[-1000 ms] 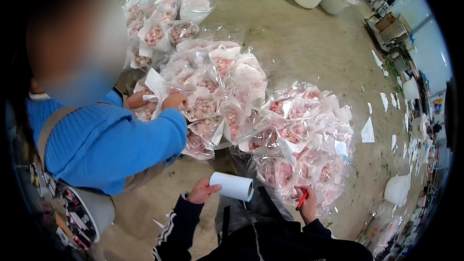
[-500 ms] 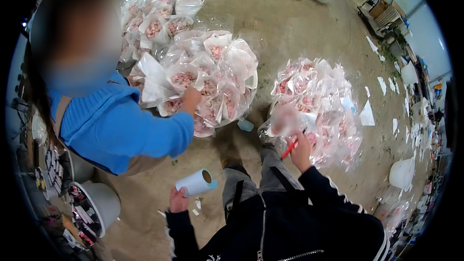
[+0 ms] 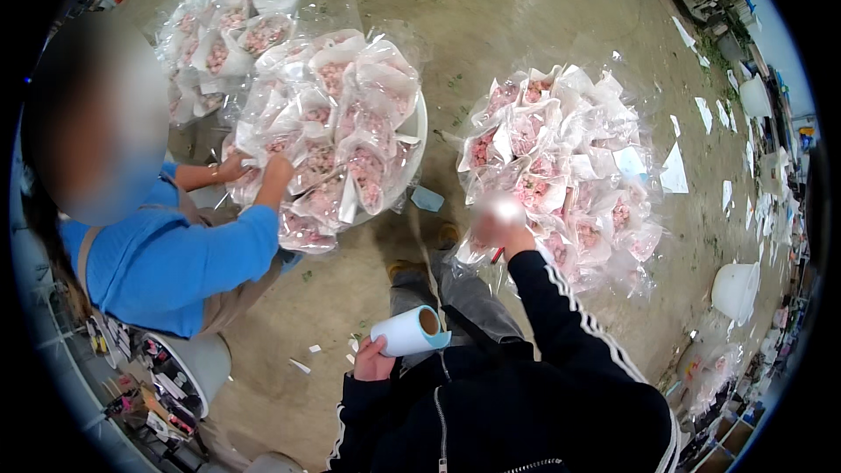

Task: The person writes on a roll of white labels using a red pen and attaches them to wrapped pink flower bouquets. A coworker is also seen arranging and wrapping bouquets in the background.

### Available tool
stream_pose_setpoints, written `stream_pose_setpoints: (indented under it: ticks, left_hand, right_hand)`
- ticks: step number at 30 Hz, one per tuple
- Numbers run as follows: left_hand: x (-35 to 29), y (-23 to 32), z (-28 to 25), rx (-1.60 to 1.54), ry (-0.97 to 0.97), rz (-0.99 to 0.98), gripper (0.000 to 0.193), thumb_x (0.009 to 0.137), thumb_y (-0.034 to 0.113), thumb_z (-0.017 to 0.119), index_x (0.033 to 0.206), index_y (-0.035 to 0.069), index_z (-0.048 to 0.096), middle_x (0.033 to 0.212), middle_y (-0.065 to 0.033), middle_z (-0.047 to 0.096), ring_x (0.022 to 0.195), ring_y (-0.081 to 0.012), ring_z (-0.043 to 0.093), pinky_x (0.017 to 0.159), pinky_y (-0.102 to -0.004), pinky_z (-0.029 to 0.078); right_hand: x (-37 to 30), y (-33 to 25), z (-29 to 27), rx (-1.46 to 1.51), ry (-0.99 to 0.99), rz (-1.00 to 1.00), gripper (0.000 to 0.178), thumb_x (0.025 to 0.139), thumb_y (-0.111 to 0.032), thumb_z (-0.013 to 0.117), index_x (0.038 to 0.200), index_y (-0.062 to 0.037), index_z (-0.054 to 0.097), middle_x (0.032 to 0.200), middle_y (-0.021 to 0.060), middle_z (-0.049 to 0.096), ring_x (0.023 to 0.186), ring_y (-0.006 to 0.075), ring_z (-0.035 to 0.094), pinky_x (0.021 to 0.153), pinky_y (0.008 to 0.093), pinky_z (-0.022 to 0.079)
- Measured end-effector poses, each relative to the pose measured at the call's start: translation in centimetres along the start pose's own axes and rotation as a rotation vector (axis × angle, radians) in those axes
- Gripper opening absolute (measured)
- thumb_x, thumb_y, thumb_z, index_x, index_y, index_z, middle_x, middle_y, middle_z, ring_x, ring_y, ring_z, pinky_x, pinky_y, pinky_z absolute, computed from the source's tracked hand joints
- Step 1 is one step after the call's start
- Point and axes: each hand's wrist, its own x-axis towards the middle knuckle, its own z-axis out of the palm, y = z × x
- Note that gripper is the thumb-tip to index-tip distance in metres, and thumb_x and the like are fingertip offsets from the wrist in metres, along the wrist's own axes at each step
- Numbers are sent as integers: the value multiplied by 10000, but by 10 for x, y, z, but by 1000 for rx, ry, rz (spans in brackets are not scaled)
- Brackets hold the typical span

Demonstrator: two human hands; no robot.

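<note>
My left hand (image 3: 374, 362) is closed round a roll of white labels (image 3: 405, 330) with a pale blue backing and a brown core, held in front of my jacket. My right hand (image 3: 519, 237) reaches to the near left side of a cluster of wrapped pink flower bouquets (image 3: 533, 188). A slim red pen (image 3: 498, 256) shows only in part beneath that hand. The right fingers are partly hidden by a blurred patch over the nearest bouquet, so whether they also touch its wrapping cannot be made out.
At left, a person in a blue top (image 3: 188, 254) has both hands among more wrapped bouquets (image 3: 320, 114) in a white tub (image 3: 419, 144). A grey bucket (image 3: 203, 363) stands behind them. Paper scraps (image 3: 674, 171) and a pale blue slip (image 3: 427, 200) lie on the floor.
My right hand has moved forward and left onto the bouquets with the red pen. The label roll has shifted right, closer to my body. The other person's second hand has come into view.
</note>
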Motion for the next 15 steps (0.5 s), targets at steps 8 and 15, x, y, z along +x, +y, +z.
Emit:
stream_pose_setpoints:
  ticks: [8, 15]
  left_hand:
    - [53, -6, 60, 58, -76, -142, 347, 801, 95, 496, 1093, -86, 450, 1109, -162, 501, 1066, -275, 457, 931, -387, 327]
    - [66, 0, 94, 68, -70, -67, 379, 806, 112, 504, 1116, -89, 422, 1136, -162, 479, 1081, -267, 443, 936, -382, 318]
  right_hand:
    - [59, 73, -15, -57, -120, 86, 82, 760, -112, 444, 778, -42, 484, 614, 160, 526, 596, 336, 541, 544, 434, 432]
    - [38, 42, 3, -43, -14, -126, 96, 743, -101, 438, 768, -31, 498, 621, 174, 556, 585, 334, 559, 597, 423, 437]
